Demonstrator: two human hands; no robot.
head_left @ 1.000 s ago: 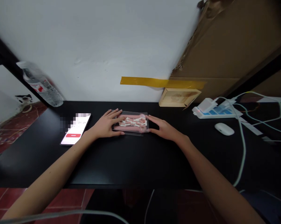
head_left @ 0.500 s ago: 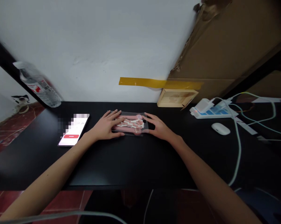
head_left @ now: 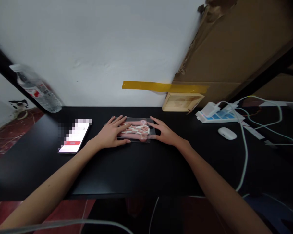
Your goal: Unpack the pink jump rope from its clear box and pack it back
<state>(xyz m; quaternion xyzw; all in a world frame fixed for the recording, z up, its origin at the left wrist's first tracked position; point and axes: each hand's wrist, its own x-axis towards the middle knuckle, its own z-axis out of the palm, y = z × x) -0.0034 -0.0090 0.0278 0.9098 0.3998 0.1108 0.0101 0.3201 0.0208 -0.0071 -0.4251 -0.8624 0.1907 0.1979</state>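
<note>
A flat clear plastic bag (head_left: 138,130) lies on the black desk in the middle of the view. Inside it are pink rolled shapes and several small white-and-pink sticks; I cannot tell exactly what they are. My left hand (head_left: 109,132) rests flat over the bag's left part with its fingers spread, hiding that end. At the bag's right edge, my right hand (head_left: 165,132) has its fingers apart, thumb and fingertips touching the clear margin. Neither hand is closed around anything.
A lit phone (head_left: 74,138) lies left of my left arm. A plastic bottle (head_left: 40,91) leans at the back left. To the right are a shallow wooden box (head_left: 182,102), a power strip (head_left: 219,117) with cables and a small white rounded device (head_left: 227,133).
The view has shifted slightly, so the surroundings sit a little further left. Both hands keep nearly the same pose on the bag, which shows no clear movement.
</note>
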